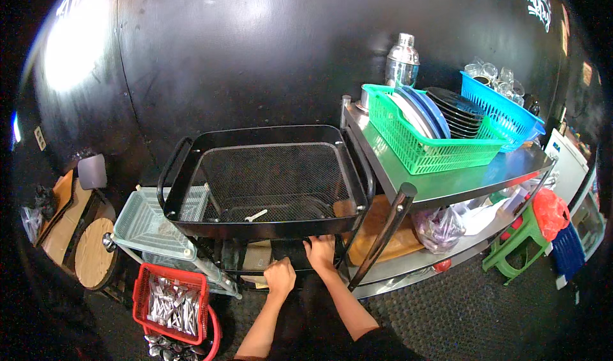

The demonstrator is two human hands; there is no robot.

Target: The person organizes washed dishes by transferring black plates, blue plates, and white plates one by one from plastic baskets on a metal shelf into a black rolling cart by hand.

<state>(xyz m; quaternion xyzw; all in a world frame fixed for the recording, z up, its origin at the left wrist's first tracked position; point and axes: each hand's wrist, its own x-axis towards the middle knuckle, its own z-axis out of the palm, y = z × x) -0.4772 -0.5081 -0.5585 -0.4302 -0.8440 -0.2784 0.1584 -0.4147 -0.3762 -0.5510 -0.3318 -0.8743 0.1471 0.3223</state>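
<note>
Before me stands a black metal mesh trolley (273, 169) with raised rims and side handles. A small open-ended wrench (256, 215) lies on its top tier near the front rim. Below that tier, my left hand (280, 275) is curled at the front of the lower tier; whether it grips the rim cannot be told. My right hand (320, 253) reaches beneath the top tier, just right of the left, its fingertips partly hidden by the upper rim. A brown cardboard piece (257, 255) sits on the lower tier, left of my hands.
At right, a steel table (392, 179) bears a green basket (431, 155) of plates, a blue basket (498, 112) of glasses and a cocktail shaker (402, 64). At left are a pale plastic rack (153, 243) and a red basket (203, 334) of cutlery. A green stool (519, 246) stands far right.
</note>
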